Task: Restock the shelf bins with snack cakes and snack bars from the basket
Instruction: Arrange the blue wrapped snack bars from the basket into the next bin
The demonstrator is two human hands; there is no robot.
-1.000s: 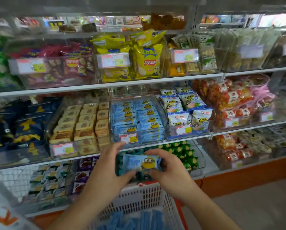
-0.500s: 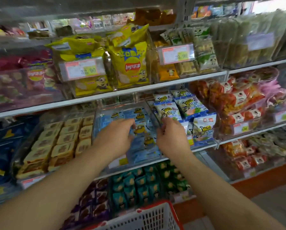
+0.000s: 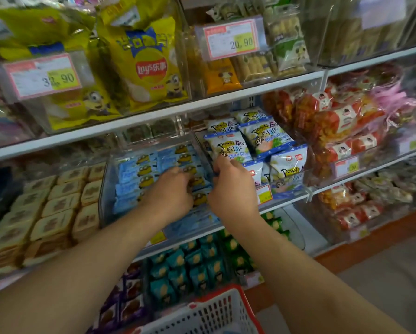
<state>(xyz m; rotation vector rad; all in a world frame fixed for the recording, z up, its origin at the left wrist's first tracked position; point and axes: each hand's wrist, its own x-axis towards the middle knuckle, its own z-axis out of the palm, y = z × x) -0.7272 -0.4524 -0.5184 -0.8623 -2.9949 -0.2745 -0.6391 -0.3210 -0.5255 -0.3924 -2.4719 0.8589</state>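
The shelf (image 3: 202, 106) carries rows of clear bins on three visible levels. On the top level, yellow chip bags (image 3: 144, 66) stand upright behind a price tag (image 3: 43, 75). On the middle level, the clear bin (image 3: 105, 189) at centre holds blue snack cakes (image 3: 136, 174) lying flat in rows. Just to its left is a bin of tan wrapped cakes (image 3: 55, 206); just to its right, white-and-blue snack packs (image 3: 257, 138) stand stacked. On the bottom level, teal packets (image 3: 187, 268) fill a bin below the centre one.

The white basket (image 3: 209, 314) with a red rim sits at the bottom edge, below both forearms.

Both hands reach into the centre bin. The left hand (image 3: 170, 191) lies palm down on the blue snack cakes, fingers curled onto the packets; whether it grips one cannot be determined. The right hand (image 3: 233, 186) is at the bin's right side, fingers bent downward; its hold cannot be determined either.
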